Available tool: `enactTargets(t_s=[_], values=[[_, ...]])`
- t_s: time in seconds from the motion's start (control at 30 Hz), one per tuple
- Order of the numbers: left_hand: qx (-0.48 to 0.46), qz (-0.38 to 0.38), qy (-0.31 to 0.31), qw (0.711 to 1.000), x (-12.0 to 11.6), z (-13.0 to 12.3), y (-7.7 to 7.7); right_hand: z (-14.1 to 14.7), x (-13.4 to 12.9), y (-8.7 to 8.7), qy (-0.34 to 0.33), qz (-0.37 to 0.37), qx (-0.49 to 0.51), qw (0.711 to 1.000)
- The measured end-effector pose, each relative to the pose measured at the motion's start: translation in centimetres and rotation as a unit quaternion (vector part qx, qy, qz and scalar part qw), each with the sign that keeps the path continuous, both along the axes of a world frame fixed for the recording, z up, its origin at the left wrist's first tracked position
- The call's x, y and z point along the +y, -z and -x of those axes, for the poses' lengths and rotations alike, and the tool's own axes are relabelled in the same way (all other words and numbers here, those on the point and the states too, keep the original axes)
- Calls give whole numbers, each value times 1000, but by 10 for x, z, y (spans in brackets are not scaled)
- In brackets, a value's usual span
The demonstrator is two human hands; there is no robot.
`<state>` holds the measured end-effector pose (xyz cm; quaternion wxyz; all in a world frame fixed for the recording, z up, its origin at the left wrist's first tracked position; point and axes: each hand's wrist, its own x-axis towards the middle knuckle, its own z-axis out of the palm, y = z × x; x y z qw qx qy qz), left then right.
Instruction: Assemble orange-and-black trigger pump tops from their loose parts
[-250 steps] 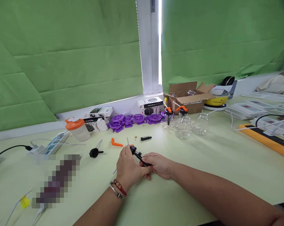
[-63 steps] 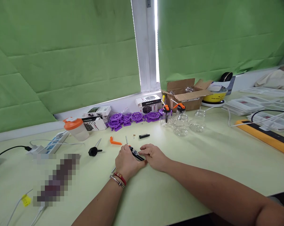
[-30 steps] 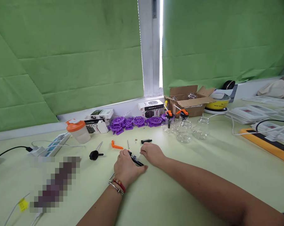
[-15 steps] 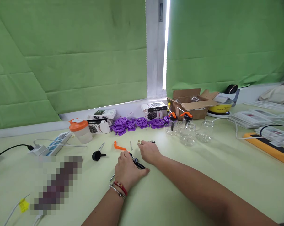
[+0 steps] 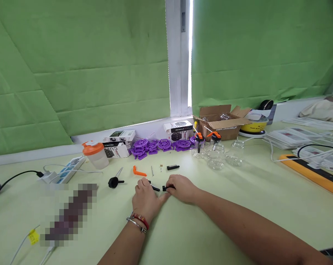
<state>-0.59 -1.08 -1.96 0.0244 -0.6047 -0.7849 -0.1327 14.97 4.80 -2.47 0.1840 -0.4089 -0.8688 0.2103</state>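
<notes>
My left hand (image 5: 146,197) is closed over a black rod-like part (image 5: 155,188) with metal bits, low on the table. Just to its right, my right hand (image 5: 183,188) pinches a small black piece (image 5: 164,188) whose far part is hidden by the fingers. Beyond the hands lie an orange lever (image 5: 139,172), a thin metal pin (image 5: 152,170), tiny brass-coloured bits (image 5: 161,166) and a black toothed strip (image 5: 173,167). A round black part with a spout and a thin tube (image 5: 113,182) rests left of my left hand.
Purple plastic parts (image 5: 164,144), printed boxes (image 5: 117,150) and an open carton (image 5: 221,127) line the back. Clear jars (image 5: 216,162) stand at the back right. On the left are an orange-lidded cup (image 5: 96,154), a power strip (image 5: 71,170) and a blurred object (image 5: 72,213).
My right hand has come back from the small bits toward my left hand and now pinches a black piece. The toothed strip and tiny bits are uncovered. The view has shifted slightly.
</notes>
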Motion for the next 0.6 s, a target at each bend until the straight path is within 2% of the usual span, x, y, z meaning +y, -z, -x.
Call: enactTargets(t_s=[0.23,0.37,0.53,0.6], values=[[33,13,-31,999,3,14,-4,-36,12,7,56,17,51,997],[53,12,-31,998,6,17,-5,-42,15,3,31,46,65,996],[58,-26,-11,998,5,16,-8,-40,18,1,3,34,77,996],[65,-74,34,995,2,9,-10,-40,19,2,6,35,81,996]])
